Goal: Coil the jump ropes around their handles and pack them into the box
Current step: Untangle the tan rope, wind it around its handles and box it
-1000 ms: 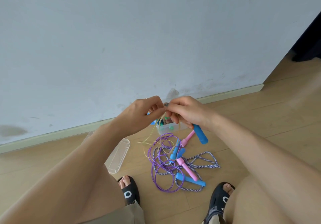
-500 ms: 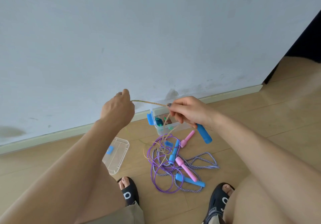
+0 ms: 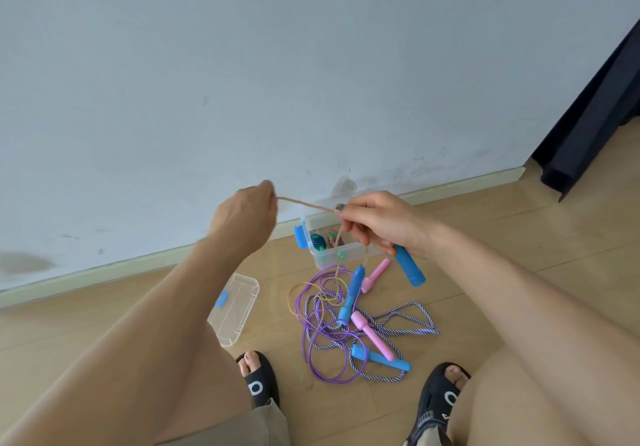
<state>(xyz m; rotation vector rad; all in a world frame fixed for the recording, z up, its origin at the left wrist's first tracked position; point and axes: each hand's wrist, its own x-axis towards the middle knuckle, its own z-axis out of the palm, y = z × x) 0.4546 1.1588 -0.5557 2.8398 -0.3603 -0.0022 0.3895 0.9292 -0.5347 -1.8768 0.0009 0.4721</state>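
1. A wooden floor is being bounded by a pale wall with a light skirting board; a dark curtain is hanging at the right edge.
2. A tan rope is being held taut between both hands, above the floor.
3. The rope end is being pinched by the left hand, fingers curled.
4. The rope and a blue handle are being gripped by the right hand.
5. The clear box is standing open by the skirting, partly hidden behind the right hand.
6. Its lid is lying apart, partly covered by the left forearm.
7. A tangle of purple rope, striped rope and pink handles is lying between two black sandals.
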